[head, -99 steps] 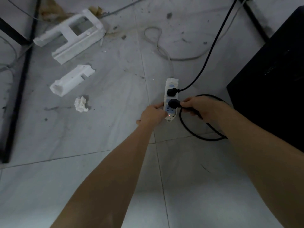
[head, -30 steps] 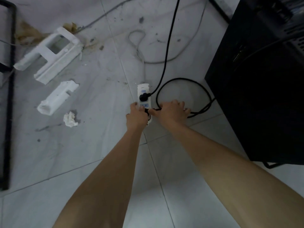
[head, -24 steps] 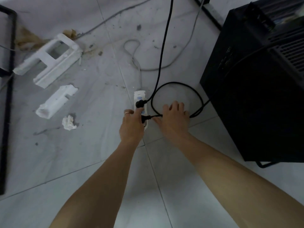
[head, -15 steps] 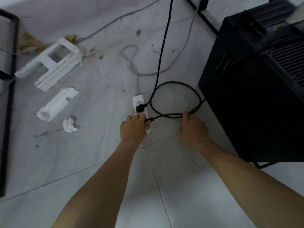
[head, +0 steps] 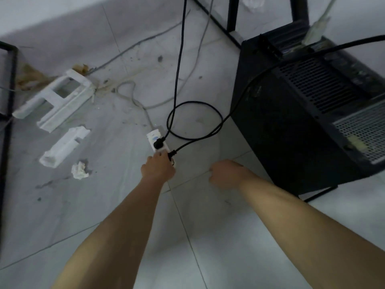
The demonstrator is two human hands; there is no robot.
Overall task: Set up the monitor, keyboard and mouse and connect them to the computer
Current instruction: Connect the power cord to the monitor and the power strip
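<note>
A white power strip point(head: 154, 136) lies on the tiled floor with two black plugs in it, the far plug point(head: 159, 144) and the near plug point(head: 172, 154). My left hand point(head: 158, 168) covers the strip's near end, fingers curled down over it. My right hand point(head: 226, 174) hovers apart to the right, fingers loosely curled, holding nothing. The near plug's black cable point(head: 216, 128) runs up to the back of the black computer case point(head: 291, 132). The far plug's cable point(head: 195, 103) makes a loop on the floor and rises out of view.
White foam packing pieces point(head: 56, 101) point(head: 62, 146) and a crumpled paper point(head: 79, 171) litter the floor at left. A grey cord point(head: 133, 97) trails from the strip. Black desk legs point(head: 232, 15) stand behind the case; a black frame point(head: 8, 105) runs along the left edge.
My right hand has let go of the near plug and cable and drawn back to the right, its fingers curling. My left hand stays on the strip.
</note>
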